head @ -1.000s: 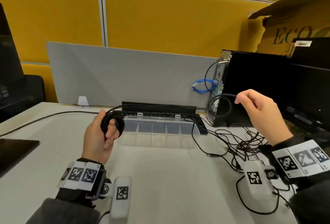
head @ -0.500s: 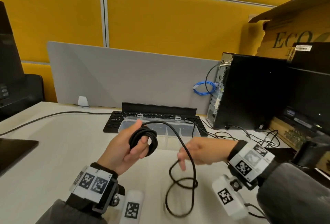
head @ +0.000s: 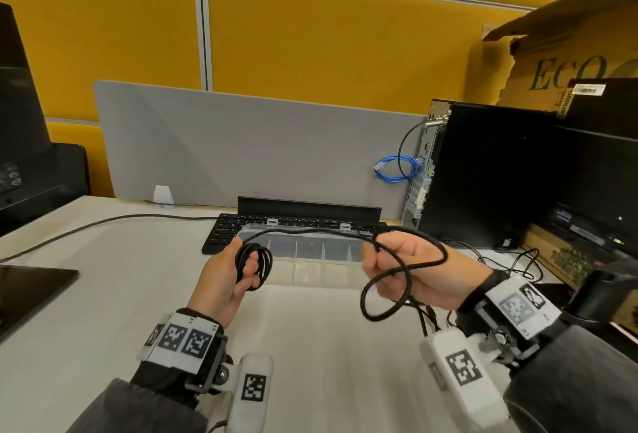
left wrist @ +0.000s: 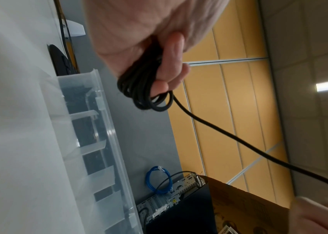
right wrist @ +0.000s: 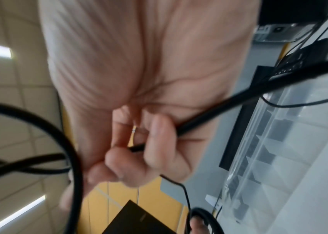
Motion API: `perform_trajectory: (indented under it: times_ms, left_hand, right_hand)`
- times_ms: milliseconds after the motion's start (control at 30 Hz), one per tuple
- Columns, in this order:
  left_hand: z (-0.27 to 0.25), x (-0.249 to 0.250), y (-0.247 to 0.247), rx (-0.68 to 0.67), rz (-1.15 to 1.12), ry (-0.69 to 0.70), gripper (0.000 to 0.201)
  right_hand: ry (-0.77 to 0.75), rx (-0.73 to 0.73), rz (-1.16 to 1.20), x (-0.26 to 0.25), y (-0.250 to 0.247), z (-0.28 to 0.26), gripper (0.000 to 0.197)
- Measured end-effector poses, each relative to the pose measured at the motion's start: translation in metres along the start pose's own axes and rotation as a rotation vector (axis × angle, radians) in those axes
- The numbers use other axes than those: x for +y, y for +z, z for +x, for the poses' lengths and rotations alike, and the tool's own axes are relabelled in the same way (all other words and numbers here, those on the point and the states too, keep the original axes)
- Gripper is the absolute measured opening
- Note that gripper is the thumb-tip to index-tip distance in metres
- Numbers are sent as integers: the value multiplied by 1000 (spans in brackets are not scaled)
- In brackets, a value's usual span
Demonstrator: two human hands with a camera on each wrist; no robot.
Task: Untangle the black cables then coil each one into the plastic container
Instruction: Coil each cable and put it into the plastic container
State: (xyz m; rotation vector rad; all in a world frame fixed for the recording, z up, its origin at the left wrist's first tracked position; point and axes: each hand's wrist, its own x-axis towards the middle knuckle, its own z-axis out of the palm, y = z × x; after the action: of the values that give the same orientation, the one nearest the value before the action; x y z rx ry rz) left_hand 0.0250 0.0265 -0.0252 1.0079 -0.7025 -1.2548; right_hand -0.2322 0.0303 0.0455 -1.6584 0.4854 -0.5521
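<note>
My left hand [head: 248, 268] grips a small coil of black cable [head: 262, 262], with fingers through its loops, just in front of the clear plastic container [head: 310, 255]. From the coil a single strand [head: 310, 230] runs right over the container to my right hand [head: 379, 260], which pinches it; a loose loop [head: 390, 298] hangs over and below that hand. The left wrist view shows the coil [left wrist: 139, 88] in curled fingers and the container [left wrist: 91, 142] beside it. In the right wrist view, the fingers [right wrist: 155, 142] close on the strand [right wrist: 209, 117]. More tangled black cables [head: 514, 260] lie at the right.
A black keyboard [head: 228, 229] lies behind the container, in front of a grey divider [head: 241, 149]. A black computer tower [head: 483, 177] with a blue cable [head: 393, 170] stands at the right, a cardboard box [head: 569, 63] behind it. A long cable [head: 103, 222] crosses the desk's left side.
My right hand has risen and moved right, lifting the loose loop off the desk and stretching the strand above the container. The left hand still holds the coil.
</note>
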Motion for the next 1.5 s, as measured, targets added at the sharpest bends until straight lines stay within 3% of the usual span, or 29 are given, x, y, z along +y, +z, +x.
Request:
perform_trajectory:
  times_ms: [200,367,500,600,667,733,833,967,1033,1100,1167,1233,1300,1400,1433,1500]
  left_hand:
    - [4,-5,-2,1,58,-15,40]
    - [2,-7,4,-66,41,-17,43]
    - [-1,-13,13,-163,75,-19,45]
    - [3,-15,8,-110,46,-22,44]
    - [8,-12,1,-26,-34,-28,38]
    - [13,-7,-7,58,-148,-20,29]
    - [21,0,-23,153,-257,24,26]
    - [27,6,-38,230,-301,84,30]
    - [26,9,-38,238,-296,133,31]
    - [20,11,-32,202,-265,166,33]
    - [13,11,-22,110,-212,176,35]
    - [6,9,-11,-7,-138,184,39]
    - [-4,7,1,-105,-62,193,44]
    - [-22,6,19,-251,-14,154,51]
    - [-26,6,22,-294,-1,140,54]
    - [-29,8,22,-356,15,121,56]
  right_hand:
    - [-93,-98,76,-2,3,-3,23]
    - [-194,-28,-30,-8,20,6,25]
    - [-160,-30,-91,-6,40,17,24]
    - [-157,-141,-92,-11,42,16,21]
    - [-216,-126,-122,-20,31,9,23]
    - [-259,55,-126,-32,11,-2,36]
    - [-296,444,-60,-54,-29,-25,58]
    - [-324,986,21,-64,-98,-54,40]
    - [-191,1264,-262,-61,-126,-64,32]
    - [52,1388,-756,-55,-140,-68,28]
    - [287,1375,-1200,-52,-124,-58,34]
    - [219,1275,-1366,-48,-84,-33,44]
    - [59,1005,-1343,-38,-32,-5,52]
    - [162,515,-1307,-5,34,31,73]
    - [195,441,-1316,7,47,39,74]
    - [125,450,-1353,23,61,49,72]
